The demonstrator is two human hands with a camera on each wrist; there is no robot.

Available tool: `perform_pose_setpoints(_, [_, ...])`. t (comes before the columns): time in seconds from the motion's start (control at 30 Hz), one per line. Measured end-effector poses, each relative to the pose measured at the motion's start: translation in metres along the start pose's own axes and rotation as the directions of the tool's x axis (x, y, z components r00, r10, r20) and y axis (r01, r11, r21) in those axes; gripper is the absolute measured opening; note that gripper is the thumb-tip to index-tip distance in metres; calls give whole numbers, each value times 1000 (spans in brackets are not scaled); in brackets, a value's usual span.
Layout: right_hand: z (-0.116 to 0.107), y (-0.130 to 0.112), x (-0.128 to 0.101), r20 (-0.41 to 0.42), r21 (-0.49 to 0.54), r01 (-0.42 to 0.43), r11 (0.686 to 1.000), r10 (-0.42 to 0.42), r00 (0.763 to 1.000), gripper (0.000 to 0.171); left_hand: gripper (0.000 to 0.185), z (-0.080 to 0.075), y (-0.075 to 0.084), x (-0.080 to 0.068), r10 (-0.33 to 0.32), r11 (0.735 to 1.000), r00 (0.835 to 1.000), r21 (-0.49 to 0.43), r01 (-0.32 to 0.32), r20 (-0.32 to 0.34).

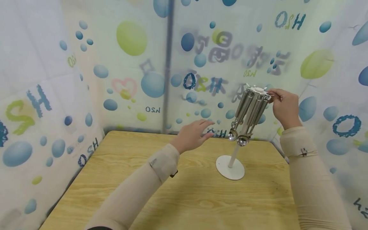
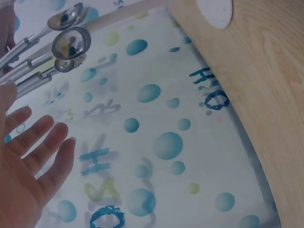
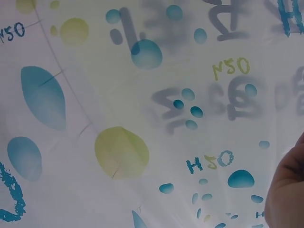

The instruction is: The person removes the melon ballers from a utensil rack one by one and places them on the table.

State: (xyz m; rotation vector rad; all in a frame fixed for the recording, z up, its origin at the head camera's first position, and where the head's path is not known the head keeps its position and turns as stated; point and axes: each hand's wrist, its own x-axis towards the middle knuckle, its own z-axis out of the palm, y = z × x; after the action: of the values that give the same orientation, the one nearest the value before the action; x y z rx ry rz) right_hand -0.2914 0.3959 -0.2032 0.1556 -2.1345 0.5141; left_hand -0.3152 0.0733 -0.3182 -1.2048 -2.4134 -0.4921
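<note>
The right hand (image 1: 286, 105) pinches at the top of the metal spoons (image 1: 254, 110), which hang just left of it on a white stand (image 1: 225, 169). The left hand (image 1: 193, 135) hovers above the surface (image 1: 187, 188), fingers apart, the spoons to its right.

Beige sleeves (image 1: 313, 182), dark markings (image 1: 303, 152) near cuffs (image 1: 296, 140).

Head view: widest, from above near side of desk (image 1: 143, 179), faces forward and down past far edge to patterned sheet (image 1: 155, 41). Left wrist view: close by left hand (image 2: 21, 190), rolled so desk lies along right side; shares spoons (image 2: 71, 43) and white base (image 2: 217, 10) with head view. Right wrist view: faces sheet, right hand (image 3: 287, 190) at frame's right edge; both also in head view.
</note>
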Motion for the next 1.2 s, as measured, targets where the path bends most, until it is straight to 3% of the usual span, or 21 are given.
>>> perform_pose_setpoints(0.3, [0,1,-4,-13,16,-31,999,31,999,25,45,8,15,24,25,999,996,-36,-29,-83])
perform_pose_setpoints(0.47, [1,3,-5,-13,20,-30,999,30,999,25,41,7,26,39,22,992,993,-124,-37,-115])
perform_pose_setpoints(0.73, [2,6,-3,-14,9,-37,999,37,999,25,40,6,42,63,-2,951,994,-306,-31,-107])
perform_pose_setpoints(0.9, [4,4,-2,-11,20,-42,999,42,999,25,39,7,48,73,-23,936,993,-351,-20,-119])
perform_pose_setpoints(1.07, [6,3,-1,-19,20,-43,999,43,999,24,34,11,51,83,-31,930,985,-367,-35,-172])
perform_pose_setpoints(1.13, [7,4,0,-21,13,-41,999,42,999,24,33,13,52,88,-56,915,981,-404,-25,-188])
perform_pose_setpoints(1.2, [7,3,0,-22,18,-44,999,44,999,24,33,14,54,91,-92,880,979,-476,-6,-183])
